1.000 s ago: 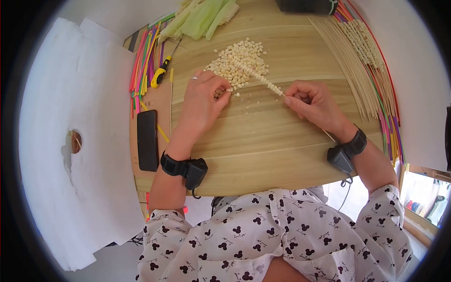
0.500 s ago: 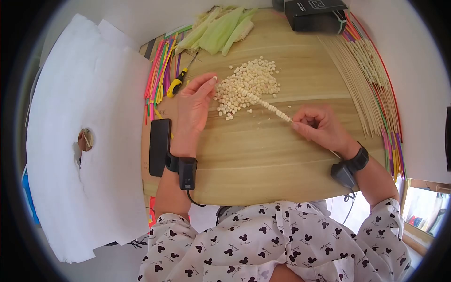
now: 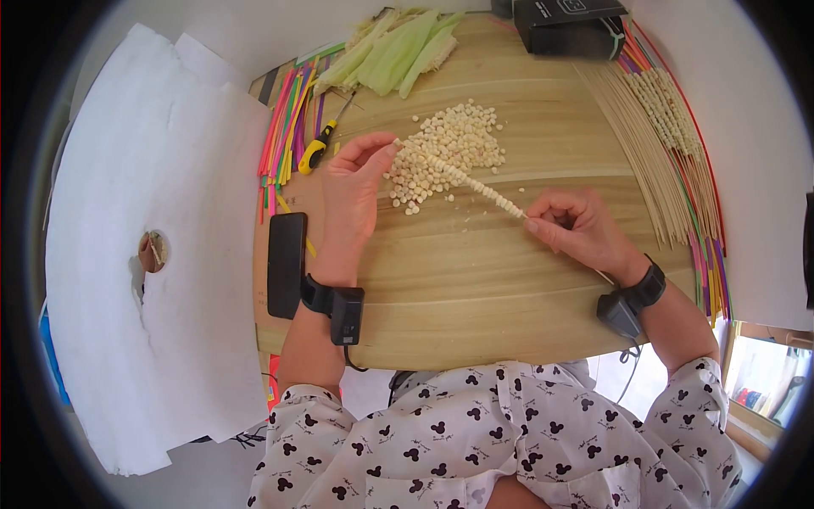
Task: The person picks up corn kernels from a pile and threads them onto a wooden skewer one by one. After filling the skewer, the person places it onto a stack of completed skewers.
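My left hand (image 3: 356, 182) is closed in a pinch at the left edge of the pile, with a pale corn kernel (image 3: 398, 142) at its fingertips. My right hand (image 3: 581, 231) grips the near end of a thin skewer strung with kernels (image 3: 482, 189). From there the skewer slants up and left over the pile of loose corn kernels (image 3: 462, 140) towards my left fingertips. Whether its tip touches the kernel in my left hand is too small to tell.
Bright coloured sticks (image 3: 284, 127), a yellow-black screwdriver (image 3: 318, 148) and a phone (image 3: 287, 263) lie left. Green corn husks (image 3: 394, 55) and a black box (image 3: 568, 30) stand at the back. Bare skewers (image 3: 632, 148) and kernel-strung skewers (image 3: 670, 114) lie right.
My left hand has shifted slightly right, bringing its kernel close to the skewer's far end. My right hand and the skewer have hardly moved.
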Available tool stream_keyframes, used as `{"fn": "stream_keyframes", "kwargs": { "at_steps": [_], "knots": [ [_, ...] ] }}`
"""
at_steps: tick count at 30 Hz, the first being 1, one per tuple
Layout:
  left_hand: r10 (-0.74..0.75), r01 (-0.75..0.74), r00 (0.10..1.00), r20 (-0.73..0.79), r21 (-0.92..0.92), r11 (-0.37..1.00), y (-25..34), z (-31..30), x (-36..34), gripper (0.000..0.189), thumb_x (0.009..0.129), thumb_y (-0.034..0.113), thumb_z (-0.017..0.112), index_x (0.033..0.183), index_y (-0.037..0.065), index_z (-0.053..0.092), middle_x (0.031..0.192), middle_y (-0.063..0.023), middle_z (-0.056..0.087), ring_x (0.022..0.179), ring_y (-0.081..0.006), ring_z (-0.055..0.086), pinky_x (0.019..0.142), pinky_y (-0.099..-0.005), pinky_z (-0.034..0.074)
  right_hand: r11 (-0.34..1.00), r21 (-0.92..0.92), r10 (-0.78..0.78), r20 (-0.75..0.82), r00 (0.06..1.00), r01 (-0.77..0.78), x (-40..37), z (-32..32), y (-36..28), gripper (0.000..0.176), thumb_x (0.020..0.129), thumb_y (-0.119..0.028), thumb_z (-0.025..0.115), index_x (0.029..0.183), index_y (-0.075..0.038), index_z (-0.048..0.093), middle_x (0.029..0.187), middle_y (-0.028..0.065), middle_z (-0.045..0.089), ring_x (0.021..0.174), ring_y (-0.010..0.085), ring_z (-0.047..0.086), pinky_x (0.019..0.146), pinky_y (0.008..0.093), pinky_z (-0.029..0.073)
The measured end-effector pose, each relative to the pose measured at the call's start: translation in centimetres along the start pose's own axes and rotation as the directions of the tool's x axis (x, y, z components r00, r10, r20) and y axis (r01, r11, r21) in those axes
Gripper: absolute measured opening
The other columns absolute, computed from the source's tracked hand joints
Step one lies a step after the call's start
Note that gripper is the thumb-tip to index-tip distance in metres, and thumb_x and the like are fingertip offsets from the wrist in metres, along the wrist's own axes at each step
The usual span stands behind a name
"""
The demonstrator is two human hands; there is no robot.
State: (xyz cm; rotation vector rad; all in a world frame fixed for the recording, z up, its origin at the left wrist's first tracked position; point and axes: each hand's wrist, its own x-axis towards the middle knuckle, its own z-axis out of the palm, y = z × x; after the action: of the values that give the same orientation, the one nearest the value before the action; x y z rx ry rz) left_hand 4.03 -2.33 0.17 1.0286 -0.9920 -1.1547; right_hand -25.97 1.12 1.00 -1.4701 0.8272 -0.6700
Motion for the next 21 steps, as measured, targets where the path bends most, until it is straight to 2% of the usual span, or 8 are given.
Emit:
{"fn": "stream_keyframes", "kwargs": {
  "at_steps": [6, 8, 15, 18, 20, 21],
  "knots": [
    [0.049, -0.048, 0.999, -0.016, 0.054, 0.997, -0.1, 0.4, -0.3, 0.018, 0.085, -0.001, 0.065, 0.103, -0.001, 0.065, 0.094, -0.0045, 0.066, 0.084, -0.0091, 0.06, 0.077, -0.0213, 0.047, 1.0, -0.007, 0.013, 0.005, 1.0, -0.013, 0.0, 0.1, -0.3, 0.009, 0.091, -0.009, 0.06, 0.084, -0.003, 0.058, 0.064, -0.009, 0.048, 0.058, -0.0016, 0.039, 0.051, 0.0181, 0.03],
    [0.074, -0.072, 0.997, -0.03, 0.071, 0.995, 0.0, 0.5, -0.4, 0.018, 0.082, 0.002, 0.069, 0.1, 0.0, 0.067, 0.09, -0.0023, 0.067, 0.081, -0.0063, 0.06, 0.075, -0.0195, 0.046, 1.0, -0.008, 0.015, 0.006, 1.0, -0.015, 0.0, 0.1, -0.4, 0.009, 0.091, -0.009, 0.06, 0.084, -0.003, 0.058, 0.064, -0.0089, 0.048, 0.058, -0.0015, 0.039, 0.051, 0.0181, 0.03],
    [0.117, -0.11, 0.992, -0.054, 0.123, 0.986, -0.1, 0.8, -0.5, 0.014, 0.083, 0.001, 0.069, 0.097, 0.001, 0.067, 0.087, -0.0007, 0.065, 0.078, -0.0052, 0.058, 0.072, -0.0185, 0.046, 1.0, -0.015, 0.025, 0.014, 1.0, -0.025, 0.1, 0.0, -0.2, 0.01, 0.091, -0.008, 0.06, 0.083, -0.003, 0.057, 0.064, -0.0088, 0.047, 0.058, -0.0012, 0.038, 0.051, 0.0183, 0.029],
    [0.138, -0.127, 0.989, -0.056, 0.172, 0.977, 0.0, 0.9, -0.7, 0.015, 0.085, 0.001, 0.066, 0.1, 0.0, 0.066, 0.091, -0.0015, 0.065, 0.082, -0.0063, 0.058, 0.075, -0.0194, 0.045, 1.0, -0.016, 0.022, 0.015, 1.0, -0.022, 0.1, 0.1, -0.2, 0.01, 0.091, -0.008, 0.059, 0.083, -0.004, 0.057, 0.063, -0.0089, 0.046, 0.057, -0.0012, 0.038, 0.05, 0.0183, 0.029],
    [0.205, -0.177, 0.977, -0.059, 0.313, 0.933, 0.1, 1.1, -0.8, 0.014, 0.085, 0.001, 0.066, 0.098, 0.0, 0.065, 0.09, -0.0005, 0.064, 0.081, -0.0058, 0.057, 0.074, -0.0191, 0.045, 0.999, -0.023, 0.027, 0.015, 1.0, -0.026, 0.1, 0.1, -0.3, 0.009, 0.091, -0.008, 0.059, 0.084, -0.003, 0.057, 0.063, -0.0089, 0.046, 0.057, -0.0012, 0.037, 0.05, 0.0183, 0.029],
    [0.204, -0.176, 0.977, -0.06, 0.313, 0.933, 0.2, 1.2, -0.9, 0.014, 0.085, 0.001, 0.066, 0.098, 0.0, 0.065, 0.09, -0.0005, 0.064, 0.081, -0.0058, 0.057, 0.074, -0.0191, 0.045, 0.999, -0.023, 0.027, 0.016, 1.0, -0.027, 0.1, 0.1, -0.3, 0.009, 0.091, -0.008, 0.059, 0.084, -0.003, 0.057, 0.063, -0.0089, 0.046, 0.057, -0.0012, 0.037, 0.05, 0.0183, 0.029]
  ]
}}
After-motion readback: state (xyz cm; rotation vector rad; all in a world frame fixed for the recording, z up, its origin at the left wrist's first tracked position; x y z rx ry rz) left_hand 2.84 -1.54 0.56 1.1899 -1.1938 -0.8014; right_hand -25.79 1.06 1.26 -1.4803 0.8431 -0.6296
